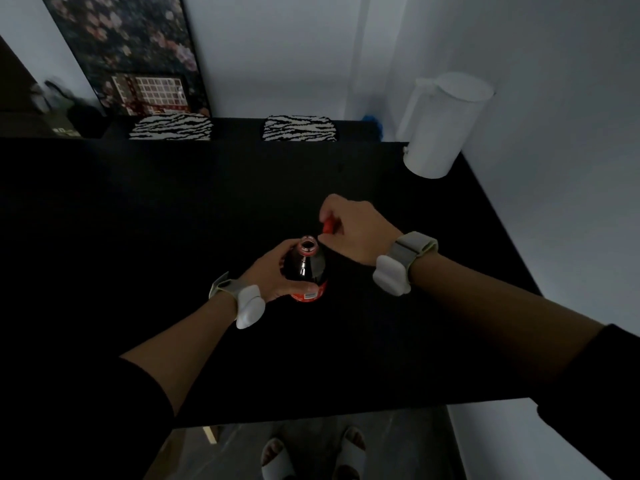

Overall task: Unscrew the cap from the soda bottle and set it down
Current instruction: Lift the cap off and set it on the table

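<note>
cap (327,226) already off, pinched in right hand (356,233) fingertips | just up and right of the open soda bottle (307,268) mouth | left hand (273,271) wrapped round upright bottle | bare table (173,220) beyond right hand, likely set-down spot

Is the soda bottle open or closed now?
Open: the dark plastic soda bottle shows a bare mouth; the right hand holds the red cap.

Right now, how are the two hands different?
The left hand wraps around the soda bottle, holding it upright on the black table. The right hand is lifted beside the open bottle, pinching the red cap in its fingers. Both wear pale wristbands.
</note>
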{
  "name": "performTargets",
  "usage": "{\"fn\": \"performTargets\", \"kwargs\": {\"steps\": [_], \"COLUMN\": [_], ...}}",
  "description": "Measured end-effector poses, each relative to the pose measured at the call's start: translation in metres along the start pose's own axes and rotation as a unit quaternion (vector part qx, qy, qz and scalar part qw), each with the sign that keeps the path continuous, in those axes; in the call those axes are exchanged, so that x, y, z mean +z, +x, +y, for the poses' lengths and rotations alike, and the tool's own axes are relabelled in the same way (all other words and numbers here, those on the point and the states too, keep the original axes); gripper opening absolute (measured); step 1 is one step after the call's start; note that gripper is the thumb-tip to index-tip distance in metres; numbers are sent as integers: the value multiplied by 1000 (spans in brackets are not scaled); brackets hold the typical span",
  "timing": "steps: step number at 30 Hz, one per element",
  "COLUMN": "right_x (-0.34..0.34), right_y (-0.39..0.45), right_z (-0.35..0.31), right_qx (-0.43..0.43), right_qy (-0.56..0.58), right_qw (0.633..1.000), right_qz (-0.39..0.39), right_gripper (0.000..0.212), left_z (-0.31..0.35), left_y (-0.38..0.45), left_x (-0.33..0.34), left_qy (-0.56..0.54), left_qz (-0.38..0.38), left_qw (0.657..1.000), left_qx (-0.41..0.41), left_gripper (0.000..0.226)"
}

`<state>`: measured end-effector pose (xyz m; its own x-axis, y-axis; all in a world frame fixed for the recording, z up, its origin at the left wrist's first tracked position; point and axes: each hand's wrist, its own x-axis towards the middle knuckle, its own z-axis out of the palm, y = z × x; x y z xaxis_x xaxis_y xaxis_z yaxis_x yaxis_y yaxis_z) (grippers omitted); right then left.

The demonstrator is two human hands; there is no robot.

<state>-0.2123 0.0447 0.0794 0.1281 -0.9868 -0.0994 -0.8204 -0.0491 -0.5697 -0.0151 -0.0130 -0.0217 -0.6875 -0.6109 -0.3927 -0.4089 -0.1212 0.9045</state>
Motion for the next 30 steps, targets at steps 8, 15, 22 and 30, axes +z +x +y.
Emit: {"fn": "performTargets", "kwargs": {"steps": [8, 15, 22, 30], "right_x": [33, 76, 105, 127], "right_y": [-4, -8, -9, -9], "right_z": [70, 104, 129, 146], "right_qx": [135, 194, 168, 140], "right_qy": [32, 41, 18, -19], "right_qw": [989, 974, 977, 975], "right_qz": [-45, -106, -133, -173], "right_gripper": [32, 20, 27, 24], "left_z": [-13, -33, -53, -68], "left_y": [-4, 3, 10, 19], "left_x": [1, 2, 4, 11], "left_qy": [27, 69, 82, 92], "left_qz": [0, 28, 28, 44], "left_qw": [999, 997, 996, 994], "left_qx": [-19, -23, -32, -46], "left_gripper": [101, 103, 103, 103]}}
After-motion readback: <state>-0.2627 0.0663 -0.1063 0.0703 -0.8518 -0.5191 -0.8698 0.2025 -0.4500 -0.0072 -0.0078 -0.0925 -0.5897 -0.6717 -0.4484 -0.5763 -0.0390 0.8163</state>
